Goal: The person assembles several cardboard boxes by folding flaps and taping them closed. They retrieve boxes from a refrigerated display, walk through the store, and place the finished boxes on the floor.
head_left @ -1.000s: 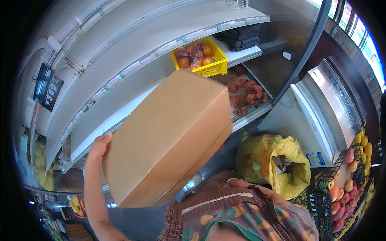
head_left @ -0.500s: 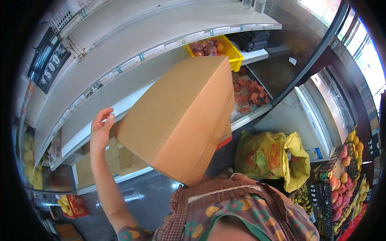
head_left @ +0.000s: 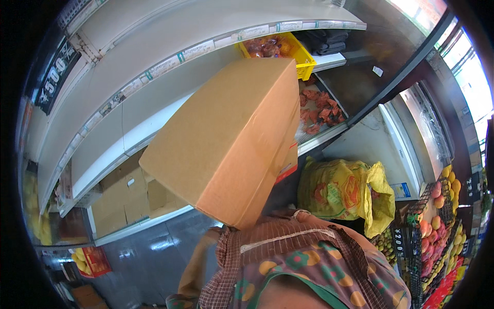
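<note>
A large brown cardboard box (head_left: 216, 129) stands tilted in front of my chest, its lower corner against the brown checked apron (head_left: 267, 234). My left hand (head_left: 212, 235) is low beside the apron, just under the box's bottom left edge; its fingers are hidden. My right hand (head_left: 283, 212) is at the box's lower right side, mostly out of sight behind the box and the apron, with a band at the wrist. Whether either hand grips the box does not show.
White shelves (head_left: 170, 46) curve along the back and left. Behind the box is a yellow crate (head_left: 298, 51) of bagged fruit. More flat cardboard (head_left: 123, 198) lies on the bottom shelf. A yellow woven sack (head_left: 334, 188) stands at right, near fruit racks (head_left: 432, 242).
My left hand has dropped from beside the box's upper left side to beneath its lower edge. The box sits slightly further left in view.
</note>
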{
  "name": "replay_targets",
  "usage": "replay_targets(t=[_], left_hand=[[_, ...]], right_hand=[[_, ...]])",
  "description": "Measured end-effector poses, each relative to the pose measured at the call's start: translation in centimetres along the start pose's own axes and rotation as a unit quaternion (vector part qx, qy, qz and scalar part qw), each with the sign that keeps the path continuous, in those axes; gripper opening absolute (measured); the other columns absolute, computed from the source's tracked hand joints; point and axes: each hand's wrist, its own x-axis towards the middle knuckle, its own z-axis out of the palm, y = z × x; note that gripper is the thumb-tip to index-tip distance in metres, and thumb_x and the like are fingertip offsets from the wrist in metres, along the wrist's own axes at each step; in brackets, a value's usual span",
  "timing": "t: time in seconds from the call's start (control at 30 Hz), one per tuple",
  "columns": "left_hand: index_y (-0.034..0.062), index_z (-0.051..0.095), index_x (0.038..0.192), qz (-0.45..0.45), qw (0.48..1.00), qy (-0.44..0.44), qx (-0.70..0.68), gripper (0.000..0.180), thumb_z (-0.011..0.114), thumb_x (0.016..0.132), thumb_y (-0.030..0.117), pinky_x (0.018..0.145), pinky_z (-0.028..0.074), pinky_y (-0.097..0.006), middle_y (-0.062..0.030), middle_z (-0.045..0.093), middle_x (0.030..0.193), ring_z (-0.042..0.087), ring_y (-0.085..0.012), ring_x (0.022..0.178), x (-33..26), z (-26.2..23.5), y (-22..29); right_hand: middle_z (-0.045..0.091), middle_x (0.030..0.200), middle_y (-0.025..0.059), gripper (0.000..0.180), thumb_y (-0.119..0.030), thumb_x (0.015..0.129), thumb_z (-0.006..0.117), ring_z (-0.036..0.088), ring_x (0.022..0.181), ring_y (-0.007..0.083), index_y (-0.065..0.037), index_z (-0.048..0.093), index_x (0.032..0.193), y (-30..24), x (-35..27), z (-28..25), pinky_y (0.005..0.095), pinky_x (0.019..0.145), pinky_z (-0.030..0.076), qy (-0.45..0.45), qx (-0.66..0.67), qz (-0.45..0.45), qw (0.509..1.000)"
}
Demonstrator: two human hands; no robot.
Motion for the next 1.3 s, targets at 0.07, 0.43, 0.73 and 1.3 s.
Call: replay_targets(t=[0.07, 0.43, 0.73, 1.3], left_hand=[[0.0056, 0.058, 0.106, 0.048, 0.992, -0.082, 0.083, 0.035, 0.056, 0.071, 0.004, 0.068, 0.045, -0.032, -0.0092, 0.06, 0.094, 0.056, -0.0211, 0.084, 2.7, 5.1, 0.0], [0.0124, 0.051, 0.132, 0.249, 0.911, -0.269, 0.19, 0.066, 0.053, 0.068, -0.003, 0.087, 0.046, -0.038, -0.0164, 0.059, 0.12, 0.056, -0.0322, 0.109, 11.4, 23.8, 7.9], [0.018, 0.046, 0.137, 0.179, 0.886, -0.324, 0.277, 0.074, 0.051, 0.067, -0.007, 0.091, 0.044, -0.04, -0.0162, 0.055, 0.129, 0.054, -0.031, 0.115, 13.4, 29.5, 9.9], [0.0123, 0.063, 0.11, 0.138, 0.883, -0.051, 0.446, 0.039, 0.057, 0.072, 0.01, 0.086, 0.047, -0.045, -0.016, 0.06, 0.111, 0.056, -0.0353, 0.108, 6.9, 28.6, 17.0]], right_hand=[[0.064, 0.094, 0.018, 0.023, -0.017, 0.087, 0.054, 0.061, 0.086, 0.0341, -0.001, 0.063, 0.1, 0.1, 0.1, -0.2, 0.0389, 0.075, 0.048, -0.007, -0.009, -0.005, 1.0], [0.063, 0.092, 0.0182, 0.02, -0.016, 0.087, 0.055, 0.06, 0.083, 0.0344, -0.001, 0.063, 0.098, 3.9, 0.0, -1.2, 0.0384, 0.073, 0.048, -0.045, -0.059, -0.036, 0.997], [0.063, 0.091, 0.0184, 0.019, -0.015, 0.087, 0.055, 0.06, 0.08, 0.0345, 0.0, 0.063, 0.096, 6.7, -1.0, -1.3, 0.0379, 0.071, 0.048, -0.06, -0.083, -0.067, 0.993], [0.062, 0.088, 0.0187, 0.016, -0.012, 0.087, 0.056, 0.06, 0.075, 0.0349, 0.001, 0.063, 0.092, 14.5, -12.9, -9.4, 0.037, 0.068, 0.049, -0.018, -0.128, -0.195, 0.972]])
